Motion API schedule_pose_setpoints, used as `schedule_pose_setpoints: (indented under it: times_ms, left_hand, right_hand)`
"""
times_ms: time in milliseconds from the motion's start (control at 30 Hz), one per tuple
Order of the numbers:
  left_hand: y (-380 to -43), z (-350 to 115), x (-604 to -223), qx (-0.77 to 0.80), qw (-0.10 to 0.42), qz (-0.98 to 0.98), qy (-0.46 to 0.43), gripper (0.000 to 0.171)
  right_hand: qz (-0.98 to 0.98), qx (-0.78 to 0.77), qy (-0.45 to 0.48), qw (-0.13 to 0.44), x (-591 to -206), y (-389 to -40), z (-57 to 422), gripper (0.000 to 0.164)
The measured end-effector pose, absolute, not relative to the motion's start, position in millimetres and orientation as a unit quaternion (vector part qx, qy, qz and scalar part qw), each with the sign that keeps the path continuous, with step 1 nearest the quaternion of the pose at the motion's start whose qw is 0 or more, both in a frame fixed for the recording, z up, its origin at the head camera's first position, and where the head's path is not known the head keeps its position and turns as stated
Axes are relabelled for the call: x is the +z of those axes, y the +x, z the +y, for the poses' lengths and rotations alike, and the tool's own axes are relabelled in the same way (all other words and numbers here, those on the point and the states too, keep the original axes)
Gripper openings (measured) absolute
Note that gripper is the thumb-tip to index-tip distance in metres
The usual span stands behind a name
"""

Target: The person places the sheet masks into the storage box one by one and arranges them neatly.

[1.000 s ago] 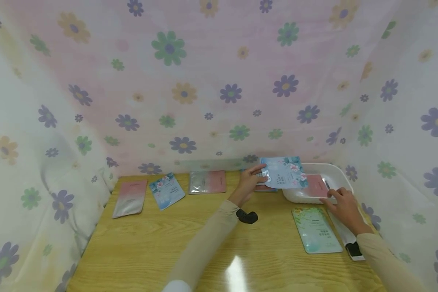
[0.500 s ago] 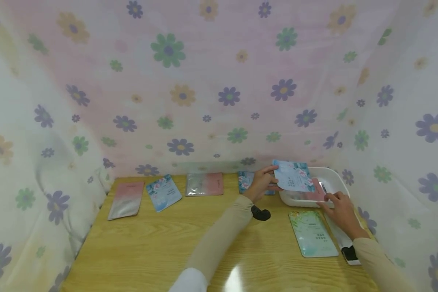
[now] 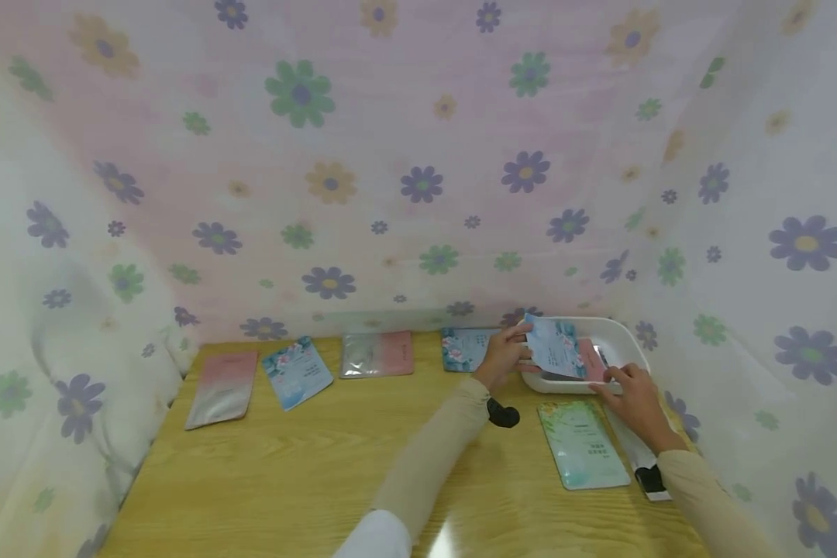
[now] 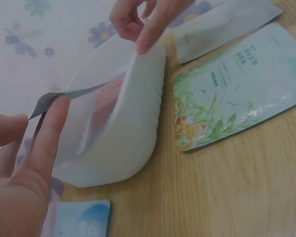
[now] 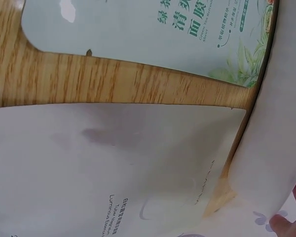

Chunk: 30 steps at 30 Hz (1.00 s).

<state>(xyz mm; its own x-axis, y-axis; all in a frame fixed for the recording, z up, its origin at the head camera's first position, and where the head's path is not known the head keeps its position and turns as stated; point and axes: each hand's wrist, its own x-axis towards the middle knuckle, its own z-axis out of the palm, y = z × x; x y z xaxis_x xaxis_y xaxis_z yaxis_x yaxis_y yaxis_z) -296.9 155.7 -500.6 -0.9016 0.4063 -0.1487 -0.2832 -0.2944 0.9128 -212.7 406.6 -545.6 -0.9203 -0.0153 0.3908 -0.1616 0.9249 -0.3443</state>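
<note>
My left hand [image 3: 502, 358] pinches a blue floral sheet mask packet [image 3: 556, 346] by its left edge, tilted over the white plastic basket [image 3: 631, 337]. The left wrist view shows this packet [image 4: 49, 101] nearly edge-on between thumb and fingers. Inside the basket lies a pink packet [image 3: 590, 359], partly covered by the blue one. At the basket's near right rim, my right hand [image 3: 635, 399] grips the edge, thumb outside. Close to that hand lie a green leafy sheet mask packet [image 3: 584, 446] and a whitish packet [image 5: 89, 168], the latter partly under the right forearm in the head view.
Along the table's back lie a blue floral packet [image 3: 463, 349], a silver-pink packet [image 3: 377, 355], another blue packet [image 3: 297, 373] and a pink-silver packet [image 3: 223, 390] at far left. A flowered curtain [image 3: 377, 256] closes off the back and sides of the wooden table [image 3: 286, 480].
My left hand has carried the blue packet rightward and lower over the basket, tilting it more. The right hand stays on the rim. The head view has shifted slightly.
</note>
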Motion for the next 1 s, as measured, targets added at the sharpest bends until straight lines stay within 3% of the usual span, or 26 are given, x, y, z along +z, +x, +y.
schedule_pose_setpoints:
  times_ms: [300,733,1000]
  left_hand:
    - [-288,164,-508,0.802,0.211,0.553,0.084,0.048]
    - [-276,185,-505,0.761,0.099,0.638,0.068,0.033]
    - [-277,191,-518,0.639,0.041,0.752,0.161,0.024]
  right_hand:
    - [-0.959,0.181,0.064,0.21,-547,-212,408,0.027]
    - [-0.956,0.173,0.073,0.225,-545,-213,406,0.027]
    - [-0.939,0.171,0.115,0.274,-548,-215,411,0.029]
